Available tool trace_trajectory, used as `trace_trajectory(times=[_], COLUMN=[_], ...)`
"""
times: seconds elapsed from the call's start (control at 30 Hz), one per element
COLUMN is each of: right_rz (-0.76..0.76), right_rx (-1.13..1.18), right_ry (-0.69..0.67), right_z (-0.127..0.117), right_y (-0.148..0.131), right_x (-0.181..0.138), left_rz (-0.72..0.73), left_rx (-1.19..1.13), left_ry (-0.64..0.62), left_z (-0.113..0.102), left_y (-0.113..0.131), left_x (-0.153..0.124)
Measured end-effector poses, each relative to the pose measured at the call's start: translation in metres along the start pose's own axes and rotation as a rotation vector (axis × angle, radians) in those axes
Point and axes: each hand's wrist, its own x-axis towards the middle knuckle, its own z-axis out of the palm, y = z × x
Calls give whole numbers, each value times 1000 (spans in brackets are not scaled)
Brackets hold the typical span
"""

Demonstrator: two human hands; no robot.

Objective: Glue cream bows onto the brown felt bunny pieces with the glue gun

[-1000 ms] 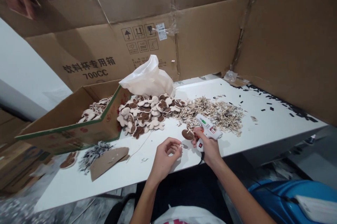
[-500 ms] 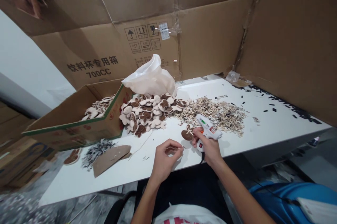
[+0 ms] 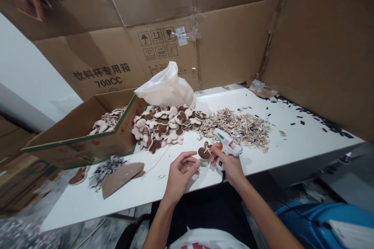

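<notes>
A white hot glue gun [image 3: 230, 147] is in my right hand [image 3: 230, 167], whose fingers wrap its handle. Between that hand's thumb and fingertips is the edge of a brown felt rabbit-shaped piece [image 3: 203, 153] with a cream bow on it. My left hand [image 3: 181, 173] hovers just left of the rabbit piece, index finger and thumb apart. A tiny pale spot shows at the left thumb tip, too small to make out. Behind both hands lie a heap of brown and cream felt rabbit pieces [image 3: 163, 126] and a pile of small cream bows [image 3: 245, 124].
An open cardboard box [image 3: 78, 145] with more felt pieces stands left. A white plastic bag [image 3: 168, 87] sits behind the heap. Dark grey scraps [image 3: 106, 171] and a brown cardboard piece [image 3: 122, 179] lie front left. Black bits [image 3: 318, 118] line the right back edge, below cardboard walls.
My left thumb and index finger have parted from a near pinch. My right hand has shifted slightly left with the glue gun and rabbit piece.
</notes>
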Motion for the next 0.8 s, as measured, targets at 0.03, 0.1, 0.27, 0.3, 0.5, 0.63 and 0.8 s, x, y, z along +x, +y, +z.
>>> trace_trajectory(times=[0.03,0.1,0.27,0.3,0.5,0.63,0.8], right_rz=[1,10,65,71,98,76,57], right_rx=[-7,-17,28,42,85,76,47], right_ry=[-18,-53,-146,-168,-239,-138,-86], right_z=[0,0,-3,-4,-4,-1,1], right_y=[0,-1,-1,-1,-4,-3,-2], right_x=[0,-1,-3,-3,-3,-3,-3], left_rz=[-2,-3,36,45,43,46,62], left_rx=[-1,1,21,27,27,29,44], left_ry=[3,17,73,84,128,169,183], left_z=[0,0,-2,-3,-5,-4,-1], left_y=[0,0,-2,-3,-6,-7,-6], left_x=[0,1,2,3,4,3,2])
